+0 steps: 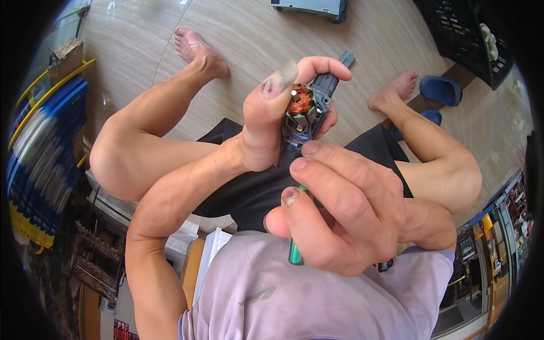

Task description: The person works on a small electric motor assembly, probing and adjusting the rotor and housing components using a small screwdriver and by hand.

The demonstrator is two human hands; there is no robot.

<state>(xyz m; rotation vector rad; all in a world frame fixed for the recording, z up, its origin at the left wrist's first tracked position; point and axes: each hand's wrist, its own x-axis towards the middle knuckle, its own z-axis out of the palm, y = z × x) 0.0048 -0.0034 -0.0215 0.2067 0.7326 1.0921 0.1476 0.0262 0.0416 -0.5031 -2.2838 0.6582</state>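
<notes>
In the middle of the view my left hand [269, 107] is closed around a dark grey motor assembly [324, 85], its thumb pressed along the near side. Copper windings [301, 101] show at the open end of the motor, with a shiny round shaft end beside the thumb. My right hand [351, 209] is curled just below it, fingertips touching or very close to the lower edge of the assembly. From between these fingers sticks out the green handle [295, 253] of what looks like a screwdriver; its blade is mostly hidden by the fingers.
On the tiled floor [255, 34] lies a grey metal box [317, 7]. A black plastic crate [459, 34] and blue slippers [441, 90] are at the upper right. Blue packs [51, 153] hang from a yellow rack at left. Shelves of goods [498, 232] line the lower right.
</notes>
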